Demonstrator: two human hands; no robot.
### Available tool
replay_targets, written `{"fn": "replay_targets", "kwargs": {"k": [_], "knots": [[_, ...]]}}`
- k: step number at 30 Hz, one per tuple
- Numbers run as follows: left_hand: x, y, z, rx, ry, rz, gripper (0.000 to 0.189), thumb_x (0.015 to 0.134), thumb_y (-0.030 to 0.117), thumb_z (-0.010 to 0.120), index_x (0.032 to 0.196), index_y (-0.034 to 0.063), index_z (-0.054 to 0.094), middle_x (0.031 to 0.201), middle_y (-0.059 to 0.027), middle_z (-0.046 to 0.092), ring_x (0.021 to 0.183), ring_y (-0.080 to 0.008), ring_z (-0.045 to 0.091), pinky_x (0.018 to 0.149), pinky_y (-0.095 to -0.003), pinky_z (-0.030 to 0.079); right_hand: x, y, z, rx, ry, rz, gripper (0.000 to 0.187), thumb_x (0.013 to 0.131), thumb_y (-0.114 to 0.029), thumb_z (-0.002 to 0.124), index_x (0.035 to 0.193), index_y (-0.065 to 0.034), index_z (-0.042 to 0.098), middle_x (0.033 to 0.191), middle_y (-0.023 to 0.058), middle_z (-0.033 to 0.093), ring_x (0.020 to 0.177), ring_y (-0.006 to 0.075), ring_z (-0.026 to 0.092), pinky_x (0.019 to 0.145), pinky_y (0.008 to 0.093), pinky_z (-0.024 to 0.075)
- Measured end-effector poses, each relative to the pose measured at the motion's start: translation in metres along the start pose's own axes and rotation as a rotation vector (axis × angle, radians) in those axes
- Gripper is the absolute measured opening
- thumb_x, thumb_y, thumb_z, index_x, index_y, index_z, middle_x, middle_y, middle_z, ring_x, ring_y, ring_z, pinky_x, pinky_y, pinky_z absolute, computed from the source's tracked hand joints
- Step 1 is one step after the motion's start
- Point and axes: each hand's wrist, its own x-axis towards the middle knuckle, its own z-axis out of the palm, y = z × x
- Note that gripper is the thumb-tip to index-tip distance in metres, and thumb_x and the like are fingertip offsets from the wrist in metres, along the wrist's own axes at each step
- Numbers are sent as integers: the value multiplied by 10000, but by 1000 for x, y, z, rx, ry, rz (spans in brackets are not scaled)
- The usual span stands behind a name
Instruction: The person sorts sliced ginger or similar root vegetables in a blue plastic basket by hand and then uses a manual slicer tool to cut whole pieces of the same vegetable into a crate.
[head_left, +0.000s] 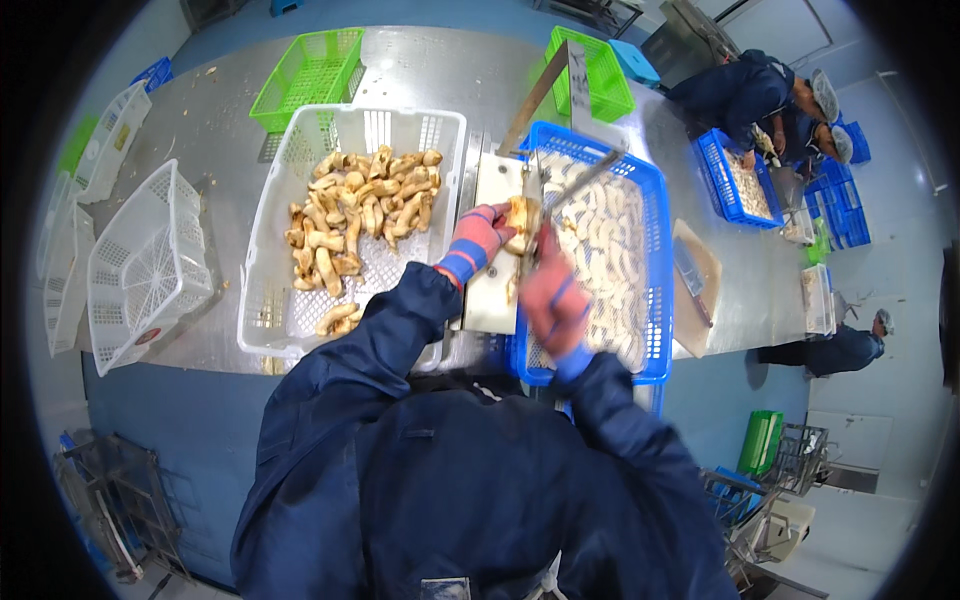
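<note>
My left hand (480, 238), in a pink and blue striped glove, presses a pale brown mushroom (519, 225) onto a white cutting board (491, 300). The mushroom sits at the board's right edge, beside an upright metal blade. My right hand (556, 300), gloved alike and blurred, is closed around what seems to be the handle of a lever cutter (589, 180); its grip is mostly hidden. Pale mushroom slices (600, 247) spread under it in a blue plastic basket (658, 300). To the left, a white plastic crate (259, 277) holds a heap of whole mushrooms (375, 191).
The cutter's metal frame (577, 90) rises behind the board. A knife (690, 274) lies on a chopping board (701, 315) at right. Green baskets (307, 75) stand at the back, and a tilted white crate (154, 262) at left. Co-workers (742, 97) work at the steel table's (217, 150) far right.
</note>
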Motion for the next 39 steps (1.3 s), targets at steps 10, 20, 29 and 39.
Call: {"fn": "replay_targets", "kwargs": {"k": [10, 20, 29, 39], "knots": [[6, 5, 5, -26, 6, 4, 475, 728, 211, 702, 1160, 57, 577, 914, -146, 634, 826, -242, 612, 757, -310, 479, 91, -18, -31, 323, -128, 294, 152, 865, -103, 469, 887, 1, 578, 680, 21, 542, 539, 86, 493, 500, 236, 387], [-1, 6, 5, -27, 0, 5, 488, 693, 121, 725, 1149, 34, 575, 830, -85, 598, 739, -179, 571, 707, -281, 472, 55, -12, -21, 349, -23, 334, 77, 797, -107, 592, 789, -34, 571, 616, 90, 509, 643, 259, 542, 658, 386, 463], [5, 6, 12, -3, -25, 57, 458, 699, 124, 721, 1132, 64, 585, 839, -95, 619, 746, -196, 588, 709, -296, 479, -48, 2, -7, 184, -267, -59, 70, 736, -2, 547, 778, -55, 565, 663, 84, 444, 763, 185, 552, 666, 326, 454], [29, -41, 10, -281, -323, 117, 546, 720, -26, 644, 1238, 17, 477, 967, -107, 563, 880, -188, 568, 784, -271, 473, 6, 0, -4, 89, -2, -166, 94, 761, -68, 542, 672, -44, 520, 700, 99, 524, 713, 320, 531, 779, 400, 435]]}}
